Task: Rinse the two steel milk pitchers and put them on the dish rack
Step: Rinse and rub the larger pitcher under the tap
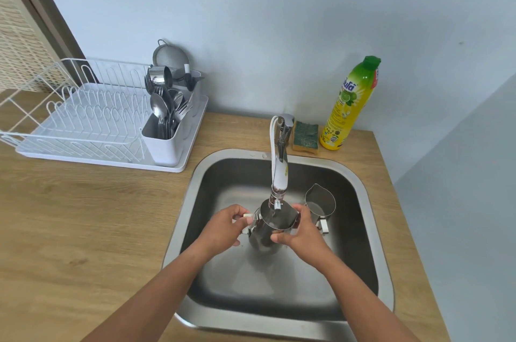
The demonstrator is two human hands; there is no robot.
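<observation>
One steel milk pitcher [275, 220] is held over the steel sink [190, 202], directly under the faucet spout [279, 174]. My left hand [223, 227] grips its handle on the left side. My right hand [300, 230] wraps the pitcher's right wall and rim. The second steel milk pitcher [319, 202] stands upright in the basin just to the right, touching nothing that I hold. The white dish rack [92, 121] sits on the counter to the far left. Whether water is running is hard to tell.
A cutlery holder [164, 135] full of spoons and forks sits at the rack's right end, with a steel cup and strainer behind. A green sponge [305, 136] and a yellow dish soap bottle [350, 107] stand behind the sink. The wooden counter [83, 230] stretches left.
</observation>
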